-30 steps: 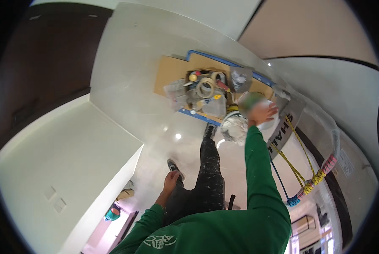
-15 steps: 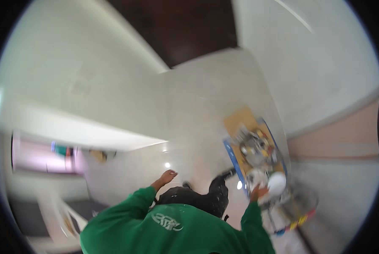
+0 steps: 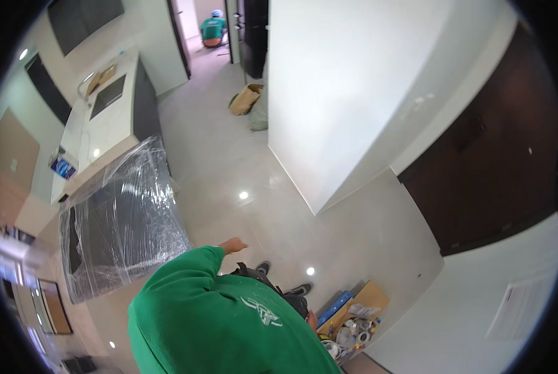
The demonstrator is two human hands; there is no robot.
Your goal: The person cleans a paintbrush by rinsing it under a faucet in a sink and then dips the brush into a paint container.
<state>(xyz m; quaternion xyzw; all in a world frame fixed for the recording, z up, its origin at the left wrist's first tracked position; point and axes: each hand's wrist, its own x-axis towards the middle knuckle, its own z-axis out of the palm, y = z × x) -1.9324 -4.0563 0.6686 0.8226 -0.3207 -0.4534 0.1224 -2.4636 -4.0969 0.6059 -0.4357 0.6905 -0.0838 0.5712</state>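
My left hand [image 3: 234,245] is held out over the tiled floor, its fingers loosely extended and nothing seen in them. Low beside my right hip is my right hand [image 3: 312,320], mostly hidden by the green sleeve and body; its fingers cannot be made out. Nearest to it stands a low cart or tray with a blue edge [image 3: 335,308], carrying a cardboard sheet [image 3: 370,300] and a heap of small tools and supplies [image 3: 355,332].
A plastic-wrapped dark appliance or cabinet [image 3: 126,218] stands left, before a white counter [image 3: 129,106]. Ahead are a wall corner [image 3: 316,209] and a brown bag [image 3: 246,100]. A co-worker [image 3: 213,30] crouches beyond a doorway. A dark door [image 3: 491,143] is at right.
My view has swung left, bringing the counter and doorway in. My right hand, earlier over a white round thing on the cart, is now down by my hip. The left stays out in front.
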